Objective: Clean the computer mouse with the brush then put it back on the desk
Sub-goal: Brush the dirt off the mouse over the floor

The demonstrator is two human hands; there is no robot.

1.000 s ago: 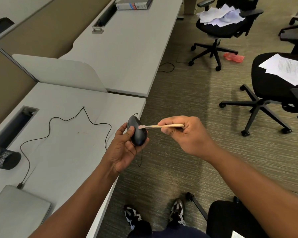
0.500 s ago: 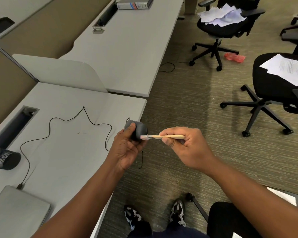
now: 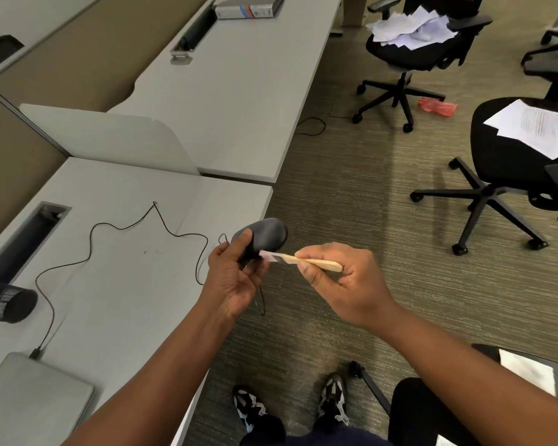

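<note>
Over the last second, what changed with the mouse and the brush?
The left hand turned the mouse from upright to lying sideways. The brush, in the right hand, dropped from its upper side to its lower edge. Both grips held; cable and laptop stayed.

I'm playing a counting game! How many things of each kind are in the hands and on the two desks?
mouse, with its cable: 1
brush: 1
laptop: 1
mesh cup: 1
binder: 1
Total: 5
</note>
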